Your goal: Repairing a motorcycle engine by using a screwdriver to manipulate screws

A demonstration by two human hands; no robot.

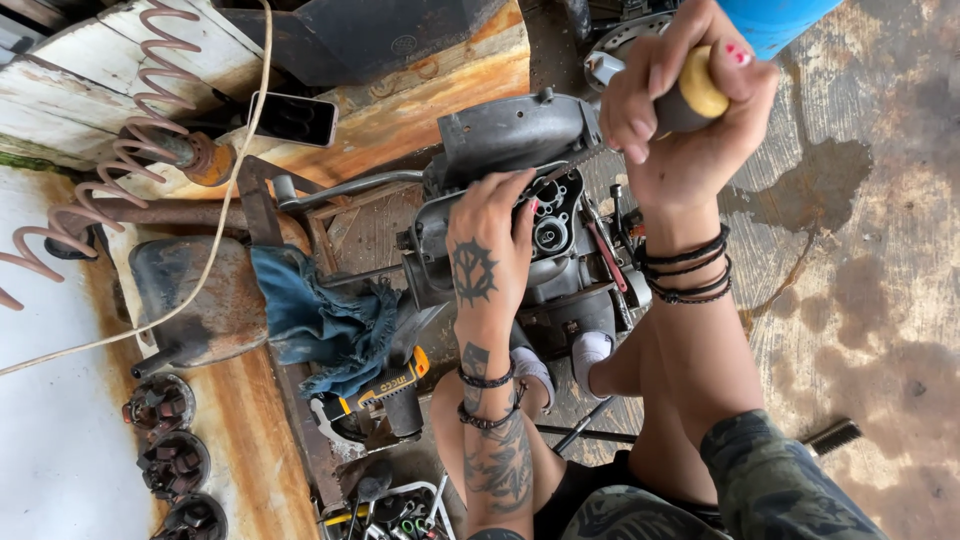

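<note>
Right hand (680, 110), nearest the lens, is closed round a yellow-and-black tool handle (692, 98). Left hand (487, 250) lies flat, fingers spread, on the grey cast-metal engine casing (520, 140) at the rusty workbench (420, 110) edge. Frayed blue denim rag (320, 320) hangs beside it.

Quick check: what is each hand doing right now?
Left hand: open, fingers resting on the grey engine casing.
Right hand: closed around a yellow-handled file.
</note>
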